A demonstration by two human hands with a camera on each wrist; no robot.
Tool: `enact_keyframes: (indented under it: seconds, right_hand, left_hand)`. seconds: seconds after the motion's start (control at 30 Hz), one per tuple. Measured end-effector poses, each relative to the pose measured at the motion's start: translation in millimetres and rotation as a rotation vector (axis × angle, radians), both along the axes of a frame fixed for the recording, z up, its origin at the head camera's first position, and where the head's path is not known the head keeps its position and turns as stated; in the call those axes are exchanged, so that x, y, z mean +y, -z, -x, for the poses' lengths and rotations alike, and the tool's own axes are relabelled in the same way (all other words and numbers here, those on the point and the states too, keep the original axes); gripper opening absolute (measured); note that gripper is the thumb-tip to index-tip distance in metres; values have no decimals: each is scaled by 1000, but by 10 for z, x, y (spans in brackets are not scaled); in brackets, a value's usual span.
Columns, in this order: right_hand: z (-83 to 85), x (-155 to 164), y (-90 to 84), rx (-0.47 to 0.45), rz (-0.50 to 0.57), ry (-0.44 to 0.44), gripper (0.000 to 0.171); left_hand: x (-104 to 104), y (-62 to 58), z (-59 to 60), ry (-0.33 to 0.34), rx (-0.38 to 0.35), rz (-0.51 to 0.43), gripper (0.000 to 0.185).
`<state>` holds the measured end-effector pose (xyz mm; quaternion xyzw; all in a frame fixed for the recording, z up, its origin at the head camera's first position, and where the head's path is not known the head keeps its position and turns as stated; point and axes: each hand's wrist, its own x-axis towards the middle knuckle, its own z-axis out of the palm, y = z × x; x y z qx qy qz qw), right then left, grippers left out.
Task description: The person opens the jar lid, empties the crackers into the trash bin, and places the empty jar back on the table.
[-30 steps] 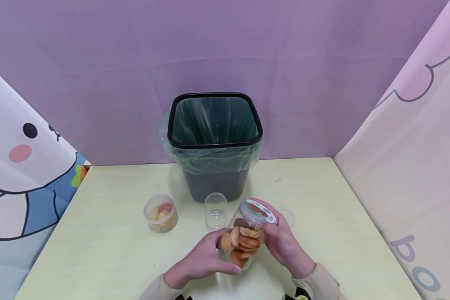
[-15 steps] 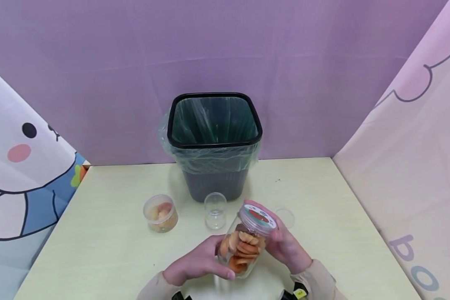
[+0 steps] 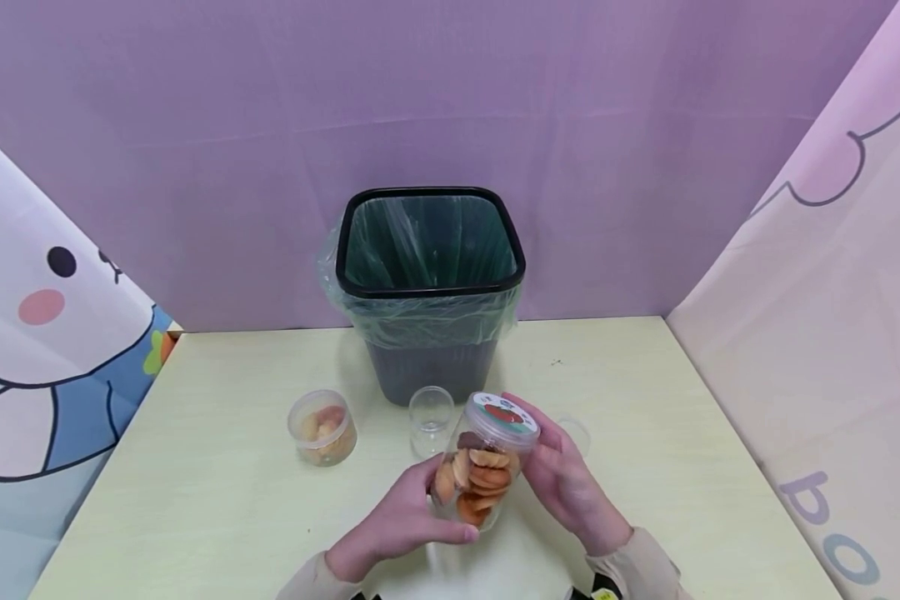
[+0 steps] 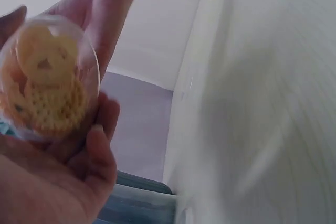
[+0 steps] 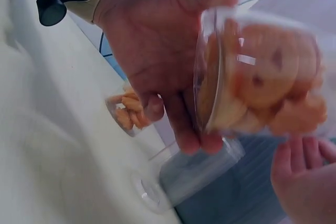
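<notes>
The lower part of the clear biscuit jar [image 3: 482, 471] is covered by the left hand [image 3: 401, 525], whose fingers are curled round its base; the lid [image 3: 504, 414] is gripped at its rim by the right hand [image 3: 566, 483], and the jar is held tilted above the table [image 3: 195, 467] (both wrist views are badly blurred). Behind the jar, a small empty clear cup [image 3: 431, 419] is partly hidden and a thin clear lid [image 3: 576, 433] is barely made out; a small tub of snacks [image 3: 322, 427] is seen to the left, a lined black bin [image 3: 429, 287] behind.
</notes>
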<state>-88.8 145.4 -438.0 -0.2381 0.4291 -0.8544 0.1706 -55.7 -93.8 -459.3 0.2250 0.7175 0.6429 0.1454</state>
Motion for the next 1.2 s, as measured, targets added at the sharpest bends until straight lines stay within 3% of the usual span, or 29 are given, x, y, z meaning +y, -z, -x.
enact_keyframes:
  seconds: [0.27,0.37,0.5,0.63,0.87,1.07,1.2]
  right_hand:
    - [-114,-92,-156,-45,-152,193,77]
    - [-153,-138,-210,-69,-202,258,78]
    - [-167,-164,-232,-84,-213,310,76]
    - [-157,-146,-208,-59,-173,305,75]
    - [-136,-100,-178,5,-100,230,65]
    - [-101,-66,-140,42,-14,115,55]
    - [-69,-35,-100,69,41,26,57]
  left_hand:
    - [87,-53,-68,-262,95,269,85]
    - [115,-75,-87,-308,131,374,93]
    - [132,-101,-103,-313,141,417,93]
    - [124,-116,-107,-282,131,381,89]
    - [62,-90,-99,-166,92,250,78]
    - [1,-79,-65,16,57,81,65]
    - [-21,-80,-49,109,43,4,61]
